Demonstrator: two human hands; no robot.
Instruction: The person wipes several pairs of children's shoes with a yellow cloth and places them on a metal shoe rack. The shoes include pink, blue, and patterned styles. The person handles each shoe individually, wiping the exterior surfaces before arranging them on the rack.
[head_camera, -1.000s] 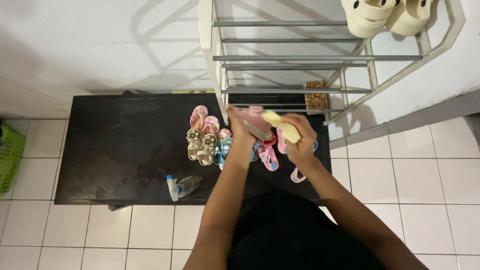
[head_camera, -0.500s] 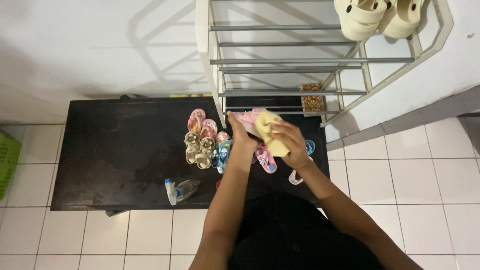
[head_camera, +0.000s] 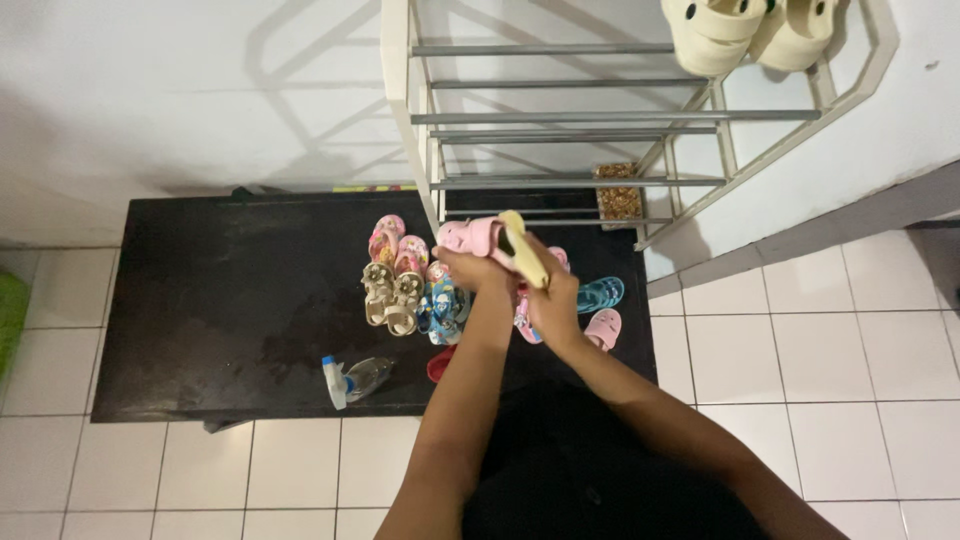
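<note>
Small pink sandal (head_camera: 470, 237) held above black bench (head_camera: 220, 290) in closed left hand (head_camera: 478, 268); yellow cloth (head_camera: 527, 250) gripped in right hand (head_camera: 552, 300). Probably light, flexible; best gripped across sole.

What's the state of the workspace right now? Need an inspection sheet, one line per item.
Surface: black table, partly bare.
Job's things: pink shoe in left hand; yellow cloth in right hand, against the shoe.
Clutter: small sandals, teal shoe, spray bottle lying down.
Grippers: both hands closed on their items.
Cables: nothing seen.
Surroundings: white shoe rack, cream shoes on top, tiled floor.
</note>
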